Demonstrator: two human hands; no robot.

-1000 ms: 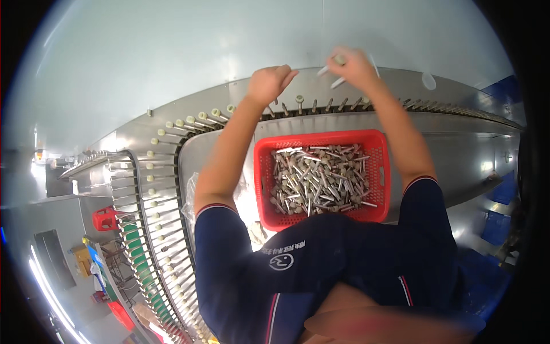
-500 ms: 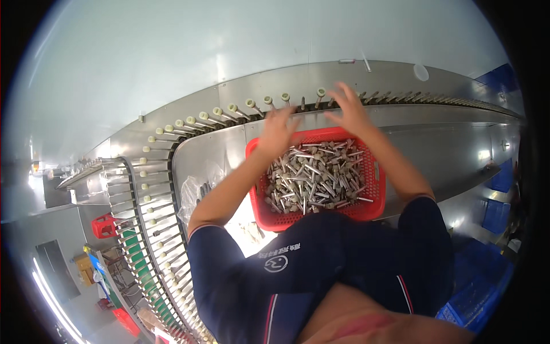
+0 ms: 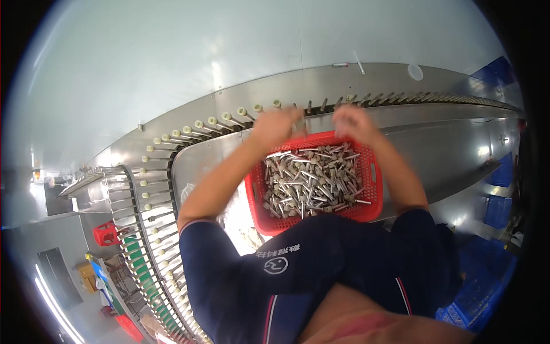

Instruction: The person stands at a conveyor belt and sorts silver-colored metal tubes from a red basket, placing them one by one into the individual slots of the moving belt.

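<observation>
My left hand [image 3: 276, 127] is at the far left rim of the red basket [image 3: 378, 198], beside the conveyor pins; motion smears its fingers. Over the far right rim, my right hand [image 3: 356, 125] has its fingers curled together, and what they hold is hidden. Just beyond it shows a pale green head [image 3: 350, 98]; whether it sits on a pin or in the hand I cannot tell. Metal-shafted pieces with greyish heads [image 3: 312, 178] fill the basket. Along the conveyor [image 3: 172, 163], pale-headed pieces [image 3: 213, 121] stand to the left, and bare dark pins [image 3: 389, 97] run to the right.
The conveyor bends round on my left beside a steel panel [image 3: 197, 155]. A clear plastic bag [image 3: 188, 192] lies left of the basket. On the far ledge are a white round lid [image 3: 415, 72] and a thin white stick [image 3: 359, 63]. Blue crates [image 3: 481, 281] stand at the right.
My right hand has drawn nearer and its spread fingers have curled in. My left hand has shifted slightly. The conveyor pieces have moved leftward, with more bare pins now between my hands.
</observation>
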